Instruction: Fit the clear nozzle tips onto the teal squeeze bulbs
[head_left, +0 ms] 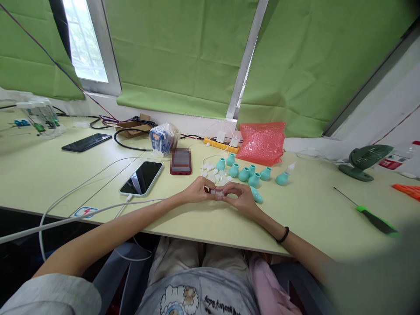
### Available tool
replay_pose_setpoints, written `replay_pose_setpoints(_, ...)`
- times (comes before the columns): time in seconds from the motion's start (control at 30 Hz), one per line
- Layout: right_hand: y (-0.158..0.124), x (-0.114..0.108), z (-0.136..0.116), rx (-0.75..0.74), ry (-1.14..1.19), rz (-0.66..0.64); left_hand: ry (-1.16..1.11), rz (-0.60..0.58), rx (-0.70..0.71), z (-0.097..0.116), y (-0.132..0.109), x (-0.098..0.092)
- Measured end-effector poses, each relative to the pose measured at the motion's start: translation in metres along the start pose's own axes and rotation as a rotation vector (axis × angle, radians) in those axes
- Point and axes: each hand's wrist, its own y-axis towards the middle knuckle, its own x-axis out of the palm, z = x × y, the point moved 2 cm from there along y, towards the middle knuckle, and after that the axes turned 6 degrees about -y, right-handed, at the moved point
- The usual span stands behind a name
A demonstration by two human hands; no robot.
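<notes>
Both hands meet over the table near its front edge. My left hand (199,190) is closed on one end of a small translucent white piece (216,192). From the right, my right hand (239,195) pinches the other end of that piece. Just behind the fingers lies a group of small white parts (210,170). Several turquoise bulb-shaped pieces (243,174) stand behind and to the right of my hands. One turquoise piece (256,195) lies on its side beside my right hand. Another turquoise bulb (282,178), farther right, has a translucent tip on it.
Left of my hands are a white-edged phone (141,178) with a cable and a dark red device (180,161). Behind sit a red bubble-wrap bag (261,142) and a yellow power strip (221,145). A screwdriver (377,220) and a green fan (364,161) are at right.
</notes>
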Motion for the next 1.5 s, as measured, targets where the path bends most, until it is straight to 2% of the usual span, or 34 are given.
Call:
replay_pose_setpoints(0.4,0.0008,-0.0010,-0.0004,0.033,0.029,0.003,0.028,0.023,-0.012,-0.0026,0.0004,0.0007)
replay_pose_setpoints(0.8,-0.0016,0.0003,-0.0041,0.012,0.027,0.022,0.053,0.051,0.056,0.0051,-0.0014,0.0031)
replay_pose_setpoints(1.2,-0.0010,-0.0001,-0.0031,0.014,0.064,0.000,0.019,0.025,0.055,-0.0014,-0.0003,0.0026)
replay_pose_setpoints(1.5,-0.0005,0.0005,-0.0053,-0.003,0.075,0.009,0.055,0.066,0.076,0.0016,-0.0012,0.0038)
